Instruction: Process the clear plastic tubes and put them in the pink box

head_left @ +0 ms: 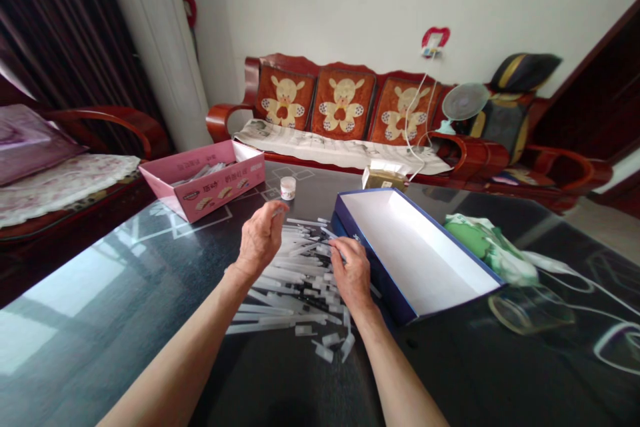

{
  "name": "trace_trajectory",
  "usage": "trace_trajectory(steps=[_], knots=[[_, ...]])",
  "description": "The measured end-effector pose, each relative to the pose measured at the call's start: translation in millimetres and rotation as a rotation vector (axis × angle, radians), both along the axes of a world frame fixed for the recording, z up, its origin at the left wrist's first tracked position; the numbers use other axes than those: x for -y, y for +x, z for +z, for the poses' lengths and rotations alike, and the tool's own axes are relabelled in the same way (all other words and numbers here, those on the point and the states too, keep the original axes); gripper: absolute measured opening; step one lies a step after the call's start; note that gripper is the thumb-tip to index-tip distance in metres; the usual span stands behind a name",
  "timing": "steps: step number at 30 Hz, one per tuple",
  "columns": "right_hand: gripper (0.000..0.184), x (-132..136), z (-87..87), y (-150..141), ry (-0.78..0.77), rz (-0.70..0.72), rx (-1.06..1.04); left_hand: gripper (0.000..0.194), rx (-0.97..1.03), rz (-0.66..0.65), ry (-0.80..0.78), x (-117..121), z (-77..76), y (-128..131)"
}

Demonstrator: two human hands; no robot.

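My left hand [261, 237]: fingertips pressed together near small cup [288, 189], contents unclear. My right hand [353, 272] pinches pale stick [328, 233] beside blue box [390, 280].

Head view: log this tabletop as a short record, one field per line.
Left hand: raised behind the small cup, on the near side; grip unclear
Right hand: pinching a slim piece
Pile: pale slim pieces, some dark parts, between the boxes
Pink box: left, slim items inside
Blue box: right, white interior
Table: dark, glossy
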State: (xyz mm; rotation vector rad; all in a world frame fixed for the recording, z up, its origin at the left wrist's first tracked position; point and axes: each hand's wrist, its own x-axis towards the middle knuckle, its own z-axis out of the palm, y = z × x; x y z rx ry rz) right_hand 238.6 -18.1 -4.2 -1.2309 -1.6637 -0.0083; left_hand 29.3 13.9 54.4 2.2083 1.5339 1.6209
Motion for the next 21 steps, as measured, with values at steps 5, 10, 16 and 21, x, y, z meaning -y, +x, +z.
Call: trace_trajectory(steps=[5, 10, 16, 21], knots=[[0.022, -7.5, 7.8, -0.8, -0.013, 0.024, -0.037, 0.02, 0.72, -0.221, -0.119, -3.9, 18.3, 9.9], [0.032, -10.5, 18.2, -11.7, -0.28, 0.171, -0.501, 0.033, 1.224, -0.415, -0.358, -8.1, 13.2, 20.7], [0.039, -20.8, 23.4, -33.8, -0.526, 0.291, -1.096, 0.037, 1.341, -0.495, -0.46, -6.4, 5.7, 30.9], [0.032, -26.1, 22.2, -32.2, -0.549, 0.321, -1.437, 0.034, 1.045, -0.364, -0.606, -8.4, -2.1, 26.6]])
